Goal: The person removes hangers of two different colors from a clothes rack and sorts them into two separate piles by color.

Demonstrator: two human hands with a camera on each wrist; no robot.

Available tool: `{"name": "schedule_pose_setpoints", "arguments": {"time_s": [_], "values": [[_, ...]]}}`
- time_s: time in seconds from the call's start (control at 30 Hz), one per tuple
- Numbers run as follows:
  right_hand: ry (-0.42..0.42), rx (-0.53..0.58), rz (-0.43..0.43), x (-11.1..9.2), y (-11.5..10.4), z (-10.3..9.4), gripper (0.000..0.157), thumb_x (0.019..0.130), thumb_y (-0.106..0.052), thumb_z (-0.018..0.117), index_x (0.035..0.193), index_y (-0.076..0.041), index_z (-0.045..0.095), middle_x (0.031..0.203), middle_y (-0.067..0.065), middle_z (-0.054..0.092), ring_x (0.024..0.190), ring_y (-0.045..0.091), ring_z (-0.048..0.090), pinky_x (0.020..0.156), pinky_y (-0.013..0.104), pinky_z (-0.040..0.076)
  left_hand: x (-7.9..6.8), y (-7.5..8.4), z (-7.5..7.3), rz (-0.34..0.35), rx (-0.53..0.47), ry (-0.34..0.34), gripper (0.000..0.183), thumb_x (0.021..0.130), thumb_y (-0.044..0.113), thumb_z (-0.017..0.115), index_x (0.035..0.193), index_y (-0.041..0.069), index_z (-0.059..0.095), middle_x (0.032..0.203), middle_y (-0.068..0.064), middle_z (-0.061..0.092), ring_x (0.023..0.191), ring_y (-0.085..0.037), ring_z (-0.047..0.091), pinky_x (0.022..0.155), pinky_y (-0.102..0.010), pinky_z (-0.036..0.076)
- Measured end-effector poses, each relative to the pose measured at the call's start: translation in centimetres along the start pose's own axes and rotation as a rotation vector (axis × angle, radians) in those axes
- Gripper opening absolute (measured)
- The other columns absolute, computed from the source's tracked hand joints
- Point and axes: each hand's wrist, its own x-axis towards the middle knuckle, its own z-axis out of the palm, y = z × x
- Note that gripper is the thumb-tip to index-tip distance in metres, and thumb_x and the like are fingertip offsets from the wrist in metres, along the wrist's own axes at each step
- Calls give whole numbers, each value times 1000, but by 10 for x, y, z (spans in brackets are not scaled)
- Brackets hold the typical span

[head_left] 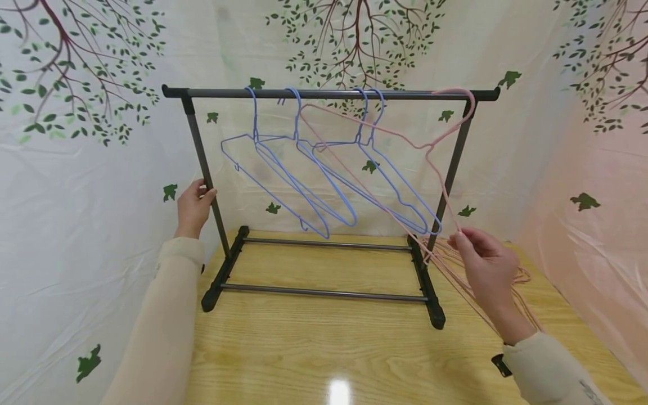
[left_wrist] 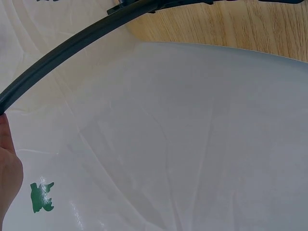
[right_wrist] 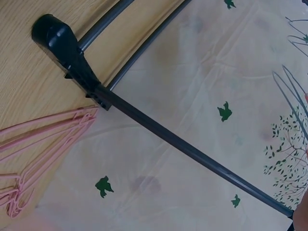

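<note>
A dark metal clothes rack (head_left: 329,94) stands on the wooden table. My left hand (head_left: 194,207) grips its left post (head_left: 199,143), thumb in front; only the edge of that hand (left_wrist: 8,168) shows in the left wrist view. Between thumb and fingers, my right hand (head_left: 488,267) pinches a pink hanger (head_left: 428,147) by its side, right of the rack. The pink hanger is tilted in front of the rack, its hook up by the top bar's right end; I cannot tell whether the hook touches the bar. Several blue hangers (head_left: 255,121) hang from the bar.
A pile of pink hangers (right_wrist: 43,137) lies on the table (head_left: 314,343) by the rack's right foot (head_left: 436,315). Two low crossbars (head_left: 324,292) join the feet. Behind and beside the rack hangs a pale curtain (head_left: 223,62) printed with branches and green leaves.
</note>
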Motion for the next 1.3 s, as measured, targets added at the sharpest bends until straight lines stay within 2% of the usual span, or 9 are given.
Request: {"name": "schedule_pose_setpoints", "arguments": {"time_s": [0.13, 0.3, 0.57, 0.77, 0.93, 1.1, 1.3], "values": [[29, 73, 9, 0, 1, -5, 13, 91, 5, 66, 98, 16, 69, 81, -4, 73, 75, 5, 70, 73, 15, 54, 0, 0, 0, 4, 1, -2, 45, 104, 24, 53, 143, 4, 49, 131, -24, 60, 118, -38, 60, 99, -49, 45], [92, 286, -42, 7, 1, -8, 17, 88, 9, 68, 96, 23, 66, 79, 9, 74, 71, 11, 71, 71, 20, 56, 1, 1, 1, 2, -3, -2, 45, 104, 24, 53, 143, 3, 49, 131, -24, 60, 119, -38, 59, 100, -50, 45], [200, 410, -116, 23, -5, -16, 17, 83, 16, 68, 95, 27, 64, 79, 13, 74, 67, 15, 70, 71, 21, 56, 0, 2, 0, -2, -15, 4, 43, 104, 21, 53, 142, 3, 50, 131, -24, 60, 117, -37, 60, 99, -48, 45], [322, 501, -100, 35, -11, -23, 20, 82, 14, 71, 94, 28, 63, 75, 17, 72, 63, 20, 69, 70, 24, 57, 0, 1, 1, 2, -10, 0, 44, 104, 23, 53, 144, 3, 49, 130, -24, 60, 116, -37, 61, 98, -47, 46], [430, 542, -117, 47, -13, -32, 21, 79, 14, 73, 89, 29, 62, 71, 20, 69, 58, 22, 67, 66, 26, 58, 0, 1, 1, 9, -9, 5, 43, 104, 23, 53, 142, 3, 50, 129, -23, 61, 114, -37, 62, 97, -47, 46], [495, 554, -138, 56, -15, -43, 21, 78, 15, 73, 87, 30, 61, 69, 21, 68, 57, 23, 66, 64, 27, 57, 1, 0, 1, 18, -1, 11, 43, 104, 22, 53, 141, 2, 51, 128, -24, 61, 113, -37, 62, 95, -46, 47], [566, 462, -107, 60, -18, -59, 20, 81, 10, 73, 89, 26, 64, 70, 17, 68, 58, 21, 66, 64, 24, 56, 0, 1, 1, 9, -8, 4, 43, 104, 23, 53, 142, 3, 50, 129, -23, 61, 114, -37, 62, 97, -47, 46]]}}
